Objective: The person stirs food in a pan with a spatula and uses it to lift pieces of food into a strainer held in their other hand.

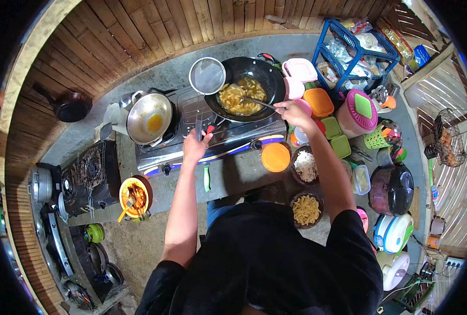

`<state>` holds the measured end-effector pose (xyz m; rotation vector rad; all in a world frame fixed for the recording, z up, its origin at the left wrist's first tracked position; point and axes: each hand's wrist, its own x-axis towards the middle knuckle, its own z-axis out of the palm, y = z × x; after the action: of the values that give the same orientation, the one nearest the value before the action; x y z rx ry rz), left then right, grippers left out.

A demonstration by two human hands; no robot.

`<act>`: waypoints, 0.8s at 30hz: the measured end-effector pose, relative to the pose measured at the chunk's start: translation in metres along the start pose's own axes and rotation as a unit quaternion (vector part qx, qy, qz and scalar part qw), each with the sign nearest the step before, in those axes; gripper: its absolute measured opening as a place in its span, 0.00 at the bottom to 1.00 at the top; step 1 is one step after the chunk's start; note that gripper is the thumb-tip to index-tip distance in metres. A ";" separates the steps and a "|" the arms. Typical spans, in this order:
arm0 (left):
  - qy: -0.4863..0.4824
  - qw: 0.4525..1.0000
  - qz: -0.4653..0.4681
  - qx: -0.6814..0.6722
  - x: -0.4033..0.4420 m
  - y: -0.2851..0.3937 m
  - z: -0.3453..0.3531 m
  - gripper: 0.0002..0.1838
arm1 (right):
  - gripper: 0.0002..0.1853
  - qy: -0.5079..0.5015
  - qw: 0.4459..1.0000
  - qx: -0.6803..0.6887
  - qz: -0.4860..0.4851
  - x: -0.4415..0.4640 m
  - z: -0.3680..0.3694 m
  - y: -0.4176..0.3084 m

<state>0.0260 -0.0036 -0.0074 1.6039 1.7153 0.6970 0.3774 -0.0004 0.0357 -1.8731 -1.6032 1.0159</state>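
Note:
My left hand (195, 146) is closed around the handle of a round mesh strainer (207, 75), held up beside the wok's left rim. The mesh looks bare. A black wok (233, 65) sits on the gas stove (212, 143), and pale yellow pieces (250, 89) lie in bubbling oil inside it. With my right hand (292, 113) I grip the long dark handle of a spatula (260, 102). Its head reaches in among the pieces and is partly hidden by them. Close to my left fingers is a red-tipped handle (211, 129) at the wok's near side.
A lighter pan (149, 113) with a little oil occupies the left burner. Bowls of white shreds (306, 167) and pale strips (307, 210) stand near my right arm. An orange lid (275, 157) and a green-handled knife (206, 178) lie on the counter. Containers (317, 102) crowd the wok's right.

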 end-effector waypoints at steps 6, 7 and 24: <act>-0.003 1.000 -0.008 0.006 -0.001 0.004 -0.002 0.17 | 0.17 -0.051 0.992 0.100 -0.051 -0.012 -0.010 0.015; -0.003 1.000 -0.006 -0.003 -0.001 0.003 -0.002 0.17 | 0.17 -0.051 0.992 0.100 -0.049 -0.013 -0.012 0.018; 0.008 1.000 -0.009 -0.022 -0.002 0.001 0.000 0.16 | 0.16 0.115 0.968 -0.150 -0.167 -0.060 -0.037 0.022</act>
<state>0.0265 -0.0051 -0.0060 1.5548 1.7121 0.7361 0.4174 -0.0595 0.0558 -1.7422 -1.9224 0.4146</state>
